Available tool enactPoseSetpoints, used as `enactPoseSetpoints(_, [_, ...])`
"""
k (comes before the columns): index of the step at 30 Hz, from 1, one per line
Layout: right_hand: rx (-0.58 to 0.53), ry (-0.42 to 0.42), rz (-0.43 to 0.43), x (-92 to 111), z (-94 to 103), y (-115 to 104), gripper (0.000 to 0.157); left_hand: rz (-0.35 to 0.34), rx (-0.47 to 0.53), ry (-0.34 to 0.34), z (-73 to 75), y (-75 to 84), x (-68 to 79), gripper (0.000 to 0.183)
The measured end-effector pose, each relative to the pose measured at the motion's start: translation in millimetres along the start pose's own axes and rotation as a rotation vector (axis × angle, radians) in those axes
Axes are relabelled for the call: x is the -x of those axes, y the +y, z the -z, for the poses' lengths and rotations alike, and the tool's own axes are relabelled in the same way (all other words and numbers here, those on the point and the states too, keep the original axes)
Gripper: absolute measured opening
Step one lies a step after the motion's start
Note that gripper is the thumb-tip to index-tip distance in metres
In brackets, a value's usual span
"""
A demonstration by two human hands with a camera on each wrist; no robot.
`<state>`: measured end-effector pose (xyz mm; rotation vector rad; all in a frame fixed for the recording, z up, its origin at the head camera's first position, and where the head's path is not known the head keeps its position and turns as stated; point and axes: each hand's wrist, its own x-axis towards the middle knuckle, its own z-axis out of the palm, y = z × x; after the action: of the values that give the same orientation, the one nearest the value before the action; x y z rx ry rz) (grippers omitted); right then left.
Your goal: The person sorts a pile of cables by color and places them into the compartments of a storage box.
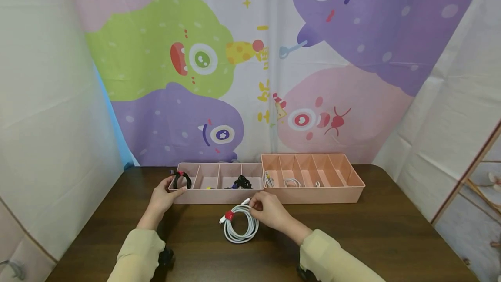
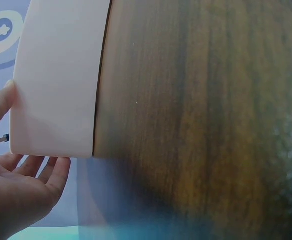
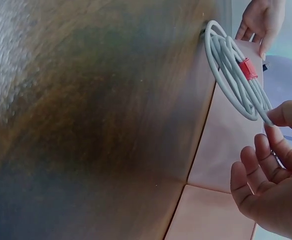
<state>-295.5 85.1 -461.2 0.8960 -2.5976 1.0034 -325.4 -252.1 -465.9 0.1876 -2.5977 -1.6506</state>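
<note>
My right hand pinches a coiled white cable between thumb and forefinger. A red strap binds the coil, and a white connector sticks up near the fingers. The coil hangs in front of the pale pink divided box. At that box's left end, my left hand grips the corner, with its thumb along the rim and its fingers against the end wall. A black cable coil with a red strap lies in the leftmost compartment, beside the left hand.
Right of the pale box stands a peach divided box, with white cables in its left compartments. More black cable lies in the pale box. Both boxes stand at the back of the brown table, before a cartoon-printed curtain.
</note>
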Motion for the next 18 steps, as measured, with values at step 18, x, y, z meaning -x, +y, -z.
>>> enactPoseSetpoints(18, [-0.066,-0.012,0.003,0.3,5.1,-9.5,0.006,-0.008,-0.005,0.006,0.0,1.0,0.9,0.071])
